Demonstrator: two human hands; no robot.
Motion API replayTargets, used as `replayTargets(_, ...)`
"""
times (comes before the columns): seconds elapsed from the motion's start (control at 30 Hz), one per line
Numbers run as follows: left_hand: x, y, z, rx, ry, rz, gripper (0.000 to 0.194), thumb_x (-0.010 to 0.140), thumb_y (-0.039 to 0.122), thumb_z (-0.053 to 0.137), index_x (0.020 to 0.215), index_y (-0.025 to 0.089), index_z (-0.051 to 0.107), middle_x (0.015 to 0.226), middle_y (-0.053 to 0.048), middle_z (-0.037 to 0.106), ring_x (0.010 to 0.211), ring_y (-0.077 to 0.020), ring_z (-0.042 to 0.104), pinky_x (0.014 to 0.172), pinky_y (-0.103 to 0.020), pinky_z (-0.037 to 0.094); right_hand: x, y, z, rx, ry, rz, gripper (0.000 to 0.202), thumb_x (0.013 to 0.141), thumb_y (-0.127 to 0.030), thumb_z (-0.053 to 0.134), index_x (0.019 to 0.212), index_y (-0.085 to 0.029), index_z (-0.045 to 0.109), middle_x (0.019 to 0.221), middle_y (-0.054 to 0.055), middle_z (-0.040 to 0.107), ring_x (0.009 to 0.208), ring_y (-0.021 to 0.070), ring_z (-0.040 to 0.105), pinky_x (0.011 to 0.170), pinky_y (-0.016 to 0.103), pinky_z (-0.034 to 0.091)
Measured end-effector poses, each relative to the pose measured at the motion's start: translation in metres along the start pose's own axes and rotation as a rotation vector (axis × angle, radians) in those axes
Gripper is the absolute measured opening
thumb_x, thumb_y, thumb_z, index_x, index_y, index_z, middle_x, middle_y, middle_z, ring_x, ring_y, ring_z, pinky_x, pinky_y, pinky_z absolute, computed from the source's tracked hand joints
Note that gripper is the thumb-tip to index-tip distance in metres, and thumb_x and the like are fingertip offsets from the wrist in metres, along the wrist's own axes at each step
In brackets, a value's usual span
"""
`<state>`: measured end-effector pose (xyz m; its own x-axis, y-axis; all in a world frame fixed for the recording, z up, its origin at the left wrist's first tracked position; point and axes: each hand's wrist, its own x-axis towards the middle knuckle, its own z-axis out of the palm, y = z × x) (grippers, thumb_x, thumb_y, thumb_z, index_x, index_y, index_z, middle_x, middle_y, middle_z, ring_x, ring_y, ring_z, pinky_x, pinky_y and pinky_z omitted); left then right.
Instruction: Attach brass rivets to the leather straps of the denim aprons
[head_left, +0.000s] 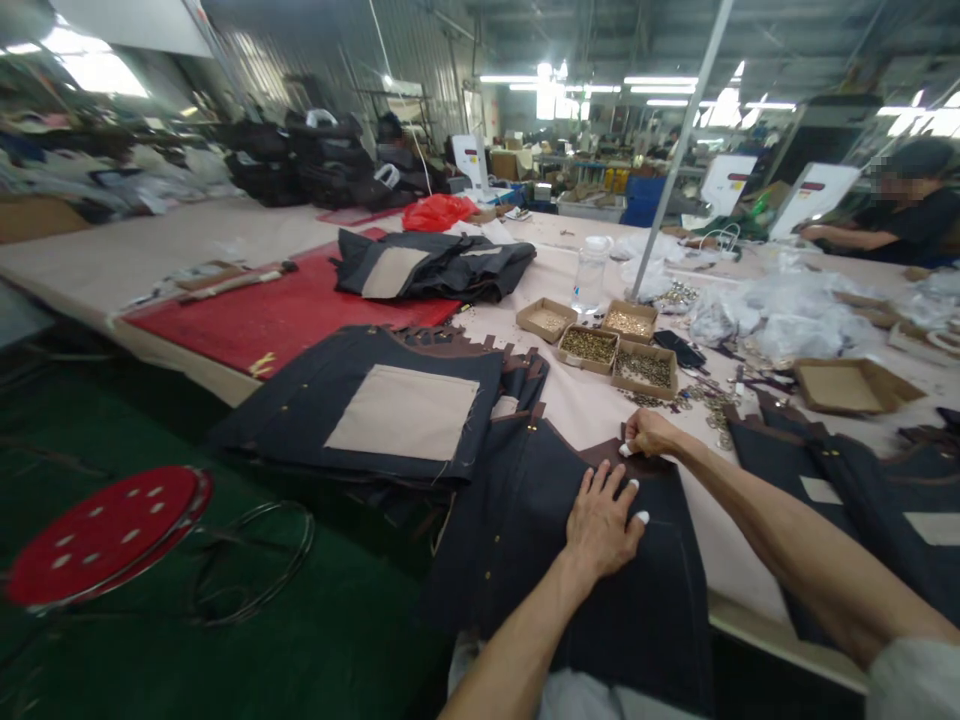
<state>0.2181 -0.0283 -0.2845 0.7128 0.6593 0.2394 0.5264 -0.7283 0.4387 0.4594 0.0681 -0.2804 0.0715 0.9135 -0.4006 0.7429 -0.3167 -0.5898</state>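
A dark fabric piece point(555, 560) with brown trim and small brass fittings lies in front of me, hanging over the table's near edge. My left hand point(602, 520) rests flat on it with the fingers spread; white covers sit on some fingertips. Just beyond, my right hand point(649, 435) is closed in a pinch on the brown trim point(611, 452) at the top edge. White also shows on a fingertip of that hand. Left of these, a stack of similar dark pieces point(300, 400) carries a beige patch point(405, 412) on top.
Cardboard trays of small metal fittings point(589, 347) stand beyond my hands, near a clear bottle point(591, 275) and a metal pole point(679, 150). More dark pieces point(847, 470) lie at right. A red stool point(109, 535) stands left. Another person point(904, 210) sits far right.
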Motion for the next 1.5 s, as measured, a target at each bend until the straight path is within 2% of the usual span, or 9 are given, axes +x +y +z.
replayTargets(0.1, -0.008, -0.004, -0.001, -0.019, 0.076, 0.002, 0.049, 0.092, 0.036, 0.059, 0.138, 0.019, 0.057, 0.155, -0.011, 0.046, 0.146, -0.0296, 0.038, 0.122, -0.053, 0.033, -0.018, -0.004, -0.007, 0.002, -0.006, -0.083, 0.021, 0.067, -0.034, 0.077, 0.063, -0.016, 0.066, 0.052, 0.001, 0.063, 0.052, 0.014, 0.058, 0.049, 0.021, 0.039)
replayTargets(0.2, -0.018, -0.004, -0.007, -0.034, 0.179, -0.002, 0.046, 0.091, 0.033, 0.057, 0.134, 0.017, 0.058, 0.149, -0.014, 0.05, 0.139, -0.033, 0.043, 0.115, -0.057, 0.04, -0.047, 0.017, -0.002, -0.071, 0.312, -0.073, 0.024, 0.076, -0.04, 0.067, 0.073, -0.016, 0.067, 0.069, 0.007, 0.071, 0.067, 0.0194, 0.065, 0.057, 0.024, 0.042)
replayTargets(0.37, -0.03, 0.038, -0.003, -0.046, 0.2, -0.139, 0.035, 0.091, 0.046, 0.057, 0.109, 0.016, 0.065, 0.115, -0.017, 0.063, 0.11, -0.034, 0.059, 0.097, -0.053, 0.05, -0.104, 0.057, 0.034, 0.094, 0.498, 0.092, 0.042, 0.065, -0.042, 0.076, 0.097, -0.018, 0.063, 0.072, 0.006, 0.068, 0.071, 0.0242, 0.066, 0.059, 0.029, 0.047)
replayTargets(0.57, -0.026, 0.116, 0.005, -0.011, 0.04, -0.36, 0.076, 0.082, 0.054, 0.064, 0.137, 0.004, 0.047, 0.138, -0.03, 0.052, 0.123, -0.045, 0.054, 0.101, -0.055, 0.046, -0.174, -0.007, 0.033, 0.788, 0.419, -0.148, 0.061, 0.062, -0.046, 0.082, 0.109, -0.02, 0.054, 0.06, -0.006, 0.053, 0.047, 0.0158, 0.054, 0.048, 0.031, 0.051)
replayTargets(0.67, -0.021, 0.138, -0.045, -0.033, 0.002, -0.333, 0.047, 0.08, 0.022, 0.06, 0.124, 0.006, 0.054, 0.117, -0.025, 0.064, 0.103, -0.037, 0.065, 0.091, -0.047, 0.05, -0.206, -0.041, 0.007, 0.955, 0.349, -0.348, 0.061, 0.067, -0.048, 0.085, 0.113, -0.019, 0.056, 0.068, 0.0, 0.063, 0.055, 0.0178, 0.062, 0.055, 0.033, 0.055)
replayTargets(0.87, -0.017, 0.154, -0.229, -0.258, 0.158, -0.099, 0.016, 0.079, 0.015, 0.054, 0.094, 0.017, 0.061, 0.079, -0.003, 0.063, 0.072, -0.0195, 0.061, 0.071, -0.03, 0.049, -0.198, -0.016, -0.007, 1.1, 0.591, -0.284, 0.057, 0.071, -0.059, 0.082, 0.109, -0.02, 0.064, 0.098, 0.01, 0.075, 0.094, 0.0272, 0.072, 0.082, 0.041, 0.058)
replayTargets(1.07, -0.02, 0.098, -0.329, -0.715, 0.151, -0.222, 0.042, 0.072, 0.025, 0.07, 0.113, 0.016, 0.066, 0.09, -0.003, 0.071, 0.082, -0.0236, 0.068, 0.075, -0.034, 0.057, -0.174, 0.017, 0.026, 1.38, 0.332, -0.207, 0.059, 0.069, -0.064, 0.076, 0.108, -0.02, 0.071, 0.096, 0.013, 0.078, 0.095, 0.035, 0.075, 0.084, 0.047, 0.058)
replayTargets(1.33, -0.027, -0.055, -0.267, -0.445, 0.133, -0.601, 0.035, 0.066, 0.019, 0.064, 0.101, 0.015, 0.065, 0.088, -0.005, 0.07, 0.085, -0.0273, 0.07, 0.077, -0.038, 0.057, -0.13, 0.033, 0.057, 1.208, 0.455, -0.168, 0.053, 0.05, -0.036, 0.091, 0.095, -0.013, 0.076, 0.074, 0.009, 0.077, 0.077, 0.0303, 0.073, 0.078, 0.043, 0.058)
replayTargets(1.5, -0.019, -0.087, -0.187, 0.075, 0.323, -0.542, 0.034, 0.077, 0.013, 0.058, 0.111, 0.016, 0.058, 0.109, -0.013, 0.062, 0.106, -0.0292, 0.063, 0.096, -0.044, 0.05, -0.078, 0.064, 0.048, 0.475, 0.759, -0.003, 0.036, 0.069, -0.031, 0.07, 0.102, -0.016, 0.075, 0.08, 0.008, 0.076, 0.074, 0.0241, 0.071, 0.073, 0.032, 0.054)
